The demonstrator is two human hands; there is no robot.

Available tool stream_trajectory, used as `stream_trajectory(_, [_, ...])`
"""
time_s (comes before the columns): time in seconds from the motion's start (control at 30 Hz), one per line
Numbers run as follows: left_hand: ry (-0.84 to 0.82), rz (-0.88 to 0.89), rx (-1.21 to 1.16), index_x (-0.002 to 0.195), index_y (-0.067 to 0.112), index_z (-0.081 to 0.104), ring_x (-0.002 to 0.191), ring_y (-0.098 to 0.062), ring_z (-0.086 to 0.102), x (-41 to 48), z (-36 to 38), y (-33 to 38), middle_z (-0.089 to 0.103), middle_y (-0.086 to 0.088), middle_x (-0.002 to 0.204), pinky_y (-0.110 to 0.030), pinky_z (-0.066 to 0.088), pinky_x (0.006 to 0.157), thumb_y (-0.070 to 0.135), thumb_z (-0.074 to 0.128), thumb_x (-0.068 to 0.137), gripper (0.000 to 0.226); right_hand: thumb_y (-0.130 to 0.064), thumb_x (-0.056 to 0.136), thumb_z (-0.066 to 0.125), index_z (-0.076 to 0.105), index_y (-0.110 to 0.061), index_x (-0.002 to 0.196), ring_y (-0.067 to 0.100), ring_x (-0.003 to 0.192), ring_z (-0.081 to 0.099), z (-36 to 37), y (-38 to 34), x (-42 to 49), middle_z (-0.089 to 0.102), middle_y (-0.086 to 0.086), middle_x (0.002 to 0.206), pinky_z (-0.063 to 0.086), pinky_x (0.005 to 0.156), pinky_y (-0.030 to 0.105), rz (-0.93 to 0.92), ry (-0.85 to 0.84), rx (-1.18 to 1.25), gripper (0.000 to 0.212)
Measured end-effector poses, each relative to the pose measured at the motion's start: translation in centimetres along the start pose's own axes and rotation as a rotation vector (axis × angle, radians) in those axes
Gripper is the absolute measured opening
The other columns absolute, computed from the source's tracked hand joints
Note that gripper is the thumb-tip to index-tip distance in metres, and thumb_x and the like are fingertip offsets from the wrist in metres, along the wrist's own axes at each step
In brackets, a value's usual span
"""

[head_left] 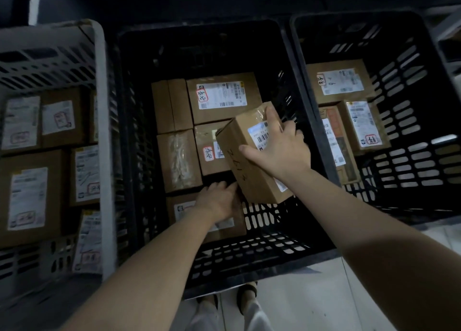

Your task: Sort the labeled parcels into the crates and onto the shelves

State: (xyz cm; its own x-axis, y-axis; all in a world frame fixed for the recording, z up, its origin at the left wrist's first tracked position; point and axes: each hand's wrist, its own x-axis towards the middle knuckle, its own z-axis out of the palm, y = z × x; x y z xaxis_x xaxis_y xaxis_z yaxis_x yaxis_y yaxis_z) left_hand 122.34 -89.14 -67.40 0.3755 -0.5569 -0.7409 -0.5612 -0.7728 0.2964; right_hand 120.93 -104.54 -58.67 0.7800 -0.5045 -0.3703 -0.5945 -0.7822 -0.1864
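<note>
At the far left a grey crate (101, 131) is seen packed with labelled parcels (30, 196). Beside it, the middle black crate (264, 246) is partly filled, with slotted plastic left bare at its near right corner. The left hand (219, 201) is laid over a flat parcel (183, 209) at the crate's near side, with its fingertips against the lower edge of the tilted box (247, 166). Whether that edge is gripped or only steadied cannot be told. The box is held above the middle crate's parcels and clasped from above by the right hand (279, 148), fingers spread over label and far edge, thumb pressed on the near face. The cardboard is judged stiff and the load fairly light. The taped top may be slick, so opposite edges are the better hold. At the right, another black crate (404, 156) is shown with a few parcels.
</note>
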Motion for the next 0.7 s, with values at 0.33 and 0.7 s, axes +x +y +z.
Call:
stream_trajectory(0.33, [0.041,-0.264,0.046,0.136,0.025,0.041,0.126,-0.029,0.03,-0.1,0.3,1.2,0.035,-0.007,0.133,-0.048,0.028,0.101,0.065,0.051,0.081,0.069,-0.073,0.077,0.052,-0.001,-0.03,0.153,0.041,0.132,0.03,-0.5,-0.1,-0.1,0.025,0.019,0.148,0.038,0.095,0.044,0.019,-0.026,0.06,0.103])
stream_trajectory(0.7, [0.022,-0.278,-0.09,0.132,0.024,0.034,0.118,-0.029,0.049,1.5,0.5,1.2,0.053,-0.007,0.127,-0.039,0.037,0.088,0.069,0.047,0.081,0.069,-0.076,0.075,0.052,-0.002,-0.031,0.153,0.039,0.127,0.037,-0.2,0.0,0.5,0.031,0.017,0.143,0.04,0.081,0.04,-0.012,0.033,0.024,0.105])
